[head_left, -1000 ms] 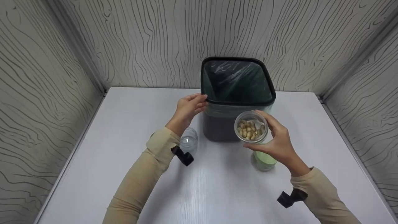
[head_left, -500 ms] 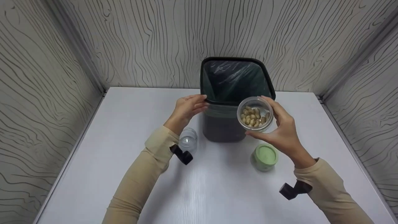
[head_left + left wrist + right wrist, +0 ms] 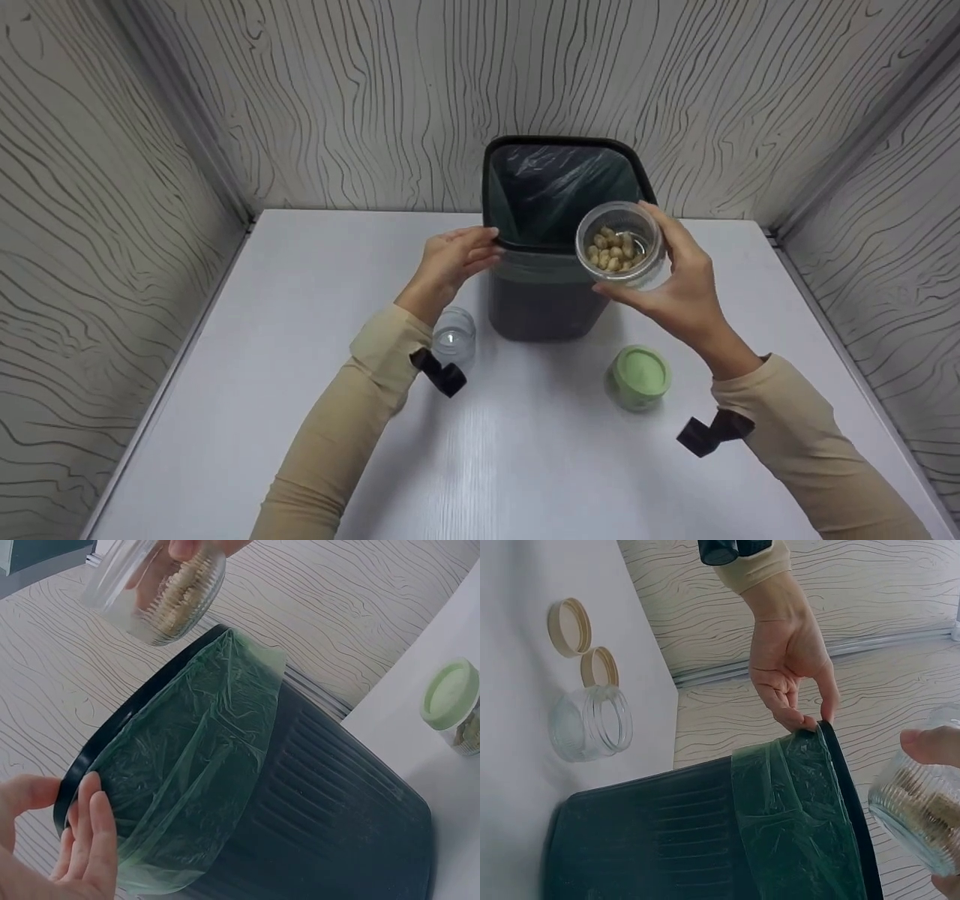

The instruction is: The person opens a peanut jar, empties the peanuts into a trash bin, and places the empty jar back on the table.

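My left hand point(image 3: 455, 262) pinches the near left corner of the rim of a dark trash bin point(image 3: 544, 304), thumb on one side and fingers on the other. A green plastic liner point(image 3: 195, 757) folds over that rim. In my right hand point(image 3: 679, 289) is a lidless clear jar point(image 3: 652, 262), gripped around its side. Several peanuts point(image 3: 613, 251) lie inside it. The head view shows the jar tilted, overlapping the bin's near right corner. The left wrist view has the jar point(image 3: 124, 596) above the rim, peanuts still in it.
A jar with a green lid point(image 3: 643, 375) stands on the white table point(image 3: 525, 465), right of the bin. Left of the bin is an uncovered clear jar point(image 3: 454, 337). Two beige lids point(image 3: 570, 628) lie near it in the right wrist view. Patterned walls point(image 3: 375, 97) enclose the table.
My right hand has carried the jar of peanuts away from me and slightly right, up to the bin's rim. The green-lidded jar is now uncovered. My left hand stays on the rim.
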{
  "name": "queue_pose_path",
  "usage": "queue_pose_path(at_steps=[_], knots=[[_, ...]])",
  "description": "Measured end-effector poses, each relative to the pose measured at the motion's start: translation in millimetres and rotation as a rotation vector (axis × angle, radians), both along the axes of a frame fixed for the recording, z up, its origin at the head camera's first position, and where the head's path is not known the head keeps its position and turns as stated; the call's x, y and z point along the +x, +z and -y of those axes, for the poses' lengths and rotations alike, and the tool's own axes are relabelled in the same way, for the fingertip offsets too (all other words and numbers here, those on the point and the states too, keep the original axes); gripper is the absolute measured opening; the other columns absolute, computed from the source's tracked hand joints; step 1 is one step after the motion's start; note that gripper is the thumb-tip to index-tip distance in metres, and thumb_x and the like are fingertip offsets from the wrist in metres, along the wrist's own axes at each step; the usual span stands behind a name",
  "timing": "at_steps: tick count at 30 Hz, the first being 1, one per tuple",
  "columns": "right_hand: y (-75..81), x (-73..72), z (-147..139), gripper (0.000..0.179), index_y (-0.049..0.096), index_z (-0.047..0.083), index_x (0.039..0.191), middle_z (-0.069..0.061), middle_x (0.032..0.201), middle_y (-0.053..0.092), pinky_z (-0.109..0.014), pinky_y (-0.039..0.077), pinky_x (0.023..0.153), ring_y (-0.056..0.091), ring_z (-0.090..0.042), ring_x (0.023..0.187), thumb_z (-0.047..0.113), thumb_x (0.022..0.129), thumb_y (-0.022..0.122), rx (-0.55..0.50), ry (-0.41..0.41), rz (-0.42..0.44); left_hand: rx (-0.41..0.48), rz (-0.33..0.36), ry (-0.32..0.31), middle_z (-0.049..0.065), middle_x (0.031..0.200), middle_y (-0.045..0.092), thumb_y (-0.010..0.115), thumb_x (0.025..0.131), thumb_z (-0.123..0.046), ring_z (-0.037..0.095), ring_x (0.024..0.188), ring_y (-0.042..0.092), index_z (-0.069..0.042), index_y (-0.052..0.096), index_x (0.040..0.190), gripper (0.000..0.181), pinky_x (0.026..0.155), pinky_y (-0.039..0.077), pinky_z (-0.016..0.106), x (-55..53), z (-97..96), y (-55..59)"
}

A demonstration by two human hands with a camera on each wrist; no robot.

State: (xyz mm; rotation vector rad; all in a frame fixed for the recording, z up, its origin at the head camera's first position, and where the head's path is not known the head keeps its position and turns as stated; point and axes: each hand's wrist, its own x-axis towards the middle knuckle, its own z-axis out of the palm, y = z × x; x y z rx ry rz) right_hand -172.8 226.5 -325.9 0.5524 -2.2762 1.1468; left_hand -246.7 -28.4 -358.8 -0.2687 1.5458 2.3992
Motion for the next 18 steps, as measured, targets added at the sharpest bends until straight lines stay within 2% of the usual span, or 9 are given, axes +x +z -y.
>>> queue_pose_path(at_steps=[3,9,11,16,18], knots=[[2.9,-6.9,-1,0.095,0.045,-0.001,0.140,-0.021,0.137,0.055,-0.005,0.035,0.105,0.046,0.005,0.126,0.002,0.056,0.090,0.011,-0.035,-0.004,-0.004,-0.005,-0.003,0.001,0.079,0.067,0.062,0.090,-0.005,0.008,0.068,0.068,0.009,0.057,0.123,0.036,0.069,0.059,0.016,0.3,-0.3,0.2],[7.7,-22.7,-4,0.095,0.046,-0.003,0.138,-0.022,0.135,0.056,-0.007,0.035,0.100,0.053,-0.030,0.124,0.007,0.056,0.091,0.045,-0.098,-0.023,-0.014,-0.005,-0.011,0.001,0.081,0.067,0.062,0.091,-0.007,0.008,0.070,0.068,0.008,0.057,0.123,0.036,0.070,0.059,0.017,1.5,-0.2,0.6],[9.7,-28.1,-6,0.094,0.046,-0.003,0.138,-0.023,0.135,0.055,-0.016,0.038,0.104,0.052,-0.034,0.125,0.008,0.056,0.091,0.051,-0.112,-0.022,-0.016,-0.002,-0.011,0.001,0.080,0.068,0.063,0.090,-0.007,0.007,0.070,0.068,0.008,0.058,0.122,0.036,0.070,0.059,0.017,1.3,0.0,0.5],[14.7,-39.7,-9,0.093,0.043,-0.004,0.140,-0.026,0.138,0.050,-0.048,0.040,0.108,0.047,-0.039,0.128,0.007,0.060,0.089,0.079,-0.120,0.005,-0.027,0.002,-0.007,0.000,0.077,0.068,0.064,0.090,-0.007,0.007,0.069,0.068,0.007,0.060,0.117,0.032,0.069,0.059,0.016,0.2,0.5,0.0],[16.0,-43.7,-10,0.093,0.041,-0.005,0.141,-0.027,0.138,0.049,-0.053,0.040,0.107,0.047,-0.041,0.127,0.007,0.062,0.089,0.092,-0.122,0.021,-0.027,0.001,-0.009,0.000,0.077,0.068,0.064,0.090,-0.007,0.007,0.069,0.068,0.007,0.061,0.116,0.030,0.069,0.059,0.016,0.2,0.6,0.0]])
